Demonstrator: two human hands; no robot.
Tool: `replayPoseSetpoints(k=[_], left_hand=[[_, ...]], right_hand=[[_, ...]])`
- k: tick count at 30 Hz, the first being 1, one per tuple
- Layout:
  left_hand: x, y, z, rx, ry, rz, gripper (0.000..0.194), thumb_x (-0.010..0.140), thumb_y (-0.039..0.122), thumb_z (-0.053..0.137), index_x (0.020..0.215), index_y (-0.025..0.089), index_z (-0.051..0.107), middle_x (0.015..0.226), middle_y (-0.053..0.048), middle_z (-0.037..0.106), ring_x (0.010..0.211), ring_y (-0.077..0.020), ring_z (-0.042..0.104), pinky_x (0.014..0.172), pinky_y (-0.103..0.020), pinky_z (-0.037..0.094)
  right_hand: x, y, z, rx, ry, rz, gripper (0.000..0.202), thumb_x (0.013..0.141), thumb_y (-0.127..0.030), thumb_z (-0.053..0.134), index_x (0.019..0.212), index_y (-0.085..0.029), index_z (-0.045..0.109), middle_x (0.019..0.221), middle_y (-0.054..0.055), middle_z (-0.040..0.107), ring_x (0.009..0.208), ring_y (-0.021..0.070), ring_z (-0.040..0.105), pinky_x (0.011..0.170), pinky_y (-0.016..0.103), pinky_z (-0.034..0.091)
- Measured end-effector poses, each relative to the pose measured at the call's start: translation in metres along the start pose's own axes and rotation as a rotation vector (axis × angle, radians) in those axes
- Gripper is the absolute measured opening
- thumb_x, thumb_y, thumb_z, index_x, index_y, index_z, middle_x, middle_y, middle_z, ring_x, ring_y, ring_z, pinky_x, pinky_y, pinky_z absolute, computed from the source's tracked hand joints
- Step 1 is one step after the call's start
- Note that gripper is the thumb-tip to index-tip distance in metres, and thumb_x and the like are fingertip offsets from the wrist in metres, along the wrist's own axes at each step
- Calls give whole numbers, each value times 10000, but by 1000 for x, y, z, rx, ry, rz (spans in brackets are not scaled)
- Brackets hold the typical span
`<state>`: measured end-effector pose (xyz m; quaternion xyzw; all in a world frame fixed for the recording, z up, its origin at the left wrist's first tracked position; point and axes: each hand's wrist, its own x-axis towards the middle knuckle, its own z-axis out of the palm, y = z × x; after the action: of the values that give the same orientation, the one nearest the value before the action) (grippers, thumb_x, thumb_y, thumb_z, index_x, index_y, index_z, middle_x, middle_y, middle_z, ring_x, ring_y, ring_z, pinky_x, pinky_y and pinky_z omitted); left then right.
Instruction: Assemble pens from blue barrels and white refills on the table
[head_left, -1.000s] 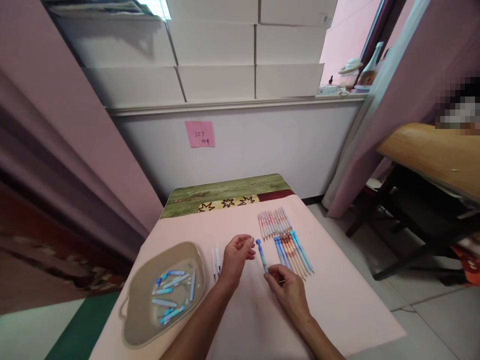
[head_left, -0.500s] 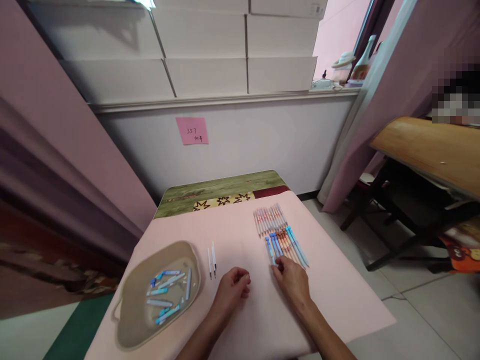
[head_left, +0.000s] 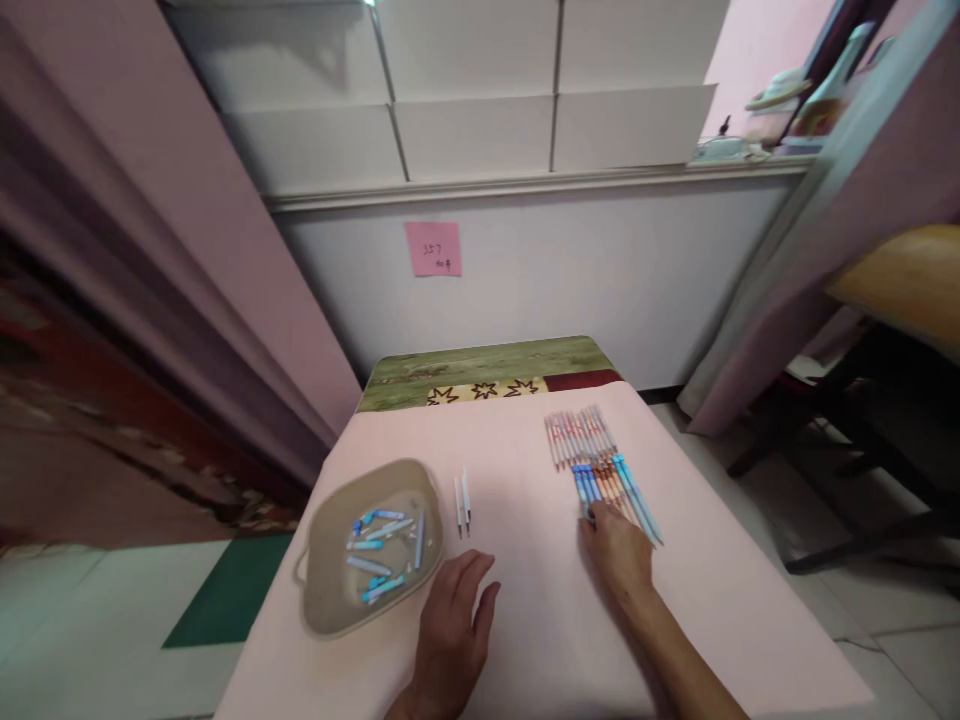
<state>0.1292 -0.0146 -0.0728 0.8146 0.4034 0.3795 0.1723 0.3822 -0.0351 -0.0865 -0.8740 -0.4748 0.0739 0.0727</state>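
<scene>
On the table (head_left: 525, 600) we see the right hand (head_left: 621, 548) by the right edge, its fingers bent together at the near ends of the dark blue pens (head_left: 586, 483). Perhaps they are set there to keep the row even. Beside these lie brown-topped pens (head_left: 607, 480) and light blue pens (head_left: 637, 500); the pale pens (head_left: 580, 436) make another row towards the far right corner. We suppose the sorting by colour makes them easy to count. The left hand (head_left: 454, 625), near the front edge, has its fingers loosely spread, and we see nothing in it. Near the left edge the basket (head_left: 321, 560) keeps loose pen parts (head_left: 386, 535) together; thin refills (head_left: 463, 502) lie just beside it.

The right hand covers some pen ends, so we cannot tell whether it grips one. The left wrist is cut off below, and the small pieces in the basket are blurred.
</scene>
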Motion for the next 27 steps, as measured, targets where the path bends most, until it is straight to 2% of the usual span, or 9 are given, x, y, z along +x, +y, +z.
replayPoseSetpoints(k=[2,3,6,12,16,20,23,26,27], left_hand=[[-14,-15,-15,229,109,168,375,799,155,618,1154,275,613,1031,-69,686,976,-226,623,911,-364,431],[-20,-24,-23,331,140,204,384,793,156,631,1157,276,612,1021,-69,688,969,-227,622,923,-372,415],[-33,-47,-44,531,185,187,343,803,191,630,1140,256,619,1026,-90,686,967,-245,613,942,-410,380],[-30,-76,-62,542,132,164,212,857,132,533,1019,209,647,913,-82,697,861,-211,619,892,-390,393],[-20,-88,-70,473,46,99,199,873,139,496,973,200,658,864,-75,685,847,-210,613,847,-368,421],[0,-94,-97,346,-68,40,184,828,291,598,987,216,656,909,-75,684,895,-229,606,831,-361,433],[31,-99,-126,277,-29,-53,179,850,330,550,942,221,658,926,-71,688,912,-226,597,842,-343,420],[66,-109,-143,375,103,-295,197,850,340,510,817,196,640,852,-73,666,865,-223,580,825,-326,405],[76,-114,-142,387,44,-393,185,838,330,515,813,193,637,851,-70,663,854,-218,577,811,-315,401]], right_hand=[[-2,1,2,6,19,-39,217,910,-329,468,927,-183,627,933,101,691,783,211,664,570,259,356],[-2,0,2,26,31,-63,230,912,-352,467,924,-191,630,931,96,693,788,210,663,568,258,353],[-5,-8,3,114,38,-140,241,909,-388,472,899,-215,640,883,67,705,780,199,660,570,256,344],[-18,-52,6,184,-101,-263,244,893,-408,475,826,-241,640,768,25,699,707,192,644,546,256,308],[-27,-70,9,173,-108,-304,241,891,-410,472,832,-253,644,778,16,703,724,199,645,541,261,290],[-31,-73,10,179,-112,-299,258,885,-427,471,813,-264,658,765,13,705,705,199,644,529,262,282],[-33,-74,10,204,-112,-297,263,884,-434,470,803,-276,664,746,6,704,698,198,644,531,258,290],[-36,-78,8,235,-115,-313,256,882,-425,474,797,-275,663,738,5,705,697,194,641,543,256,303],[-37,-80,7,245,-120,-320,254,880,-421,477,792,-271,663,736,5,704,692,192,639,547,256,307]])
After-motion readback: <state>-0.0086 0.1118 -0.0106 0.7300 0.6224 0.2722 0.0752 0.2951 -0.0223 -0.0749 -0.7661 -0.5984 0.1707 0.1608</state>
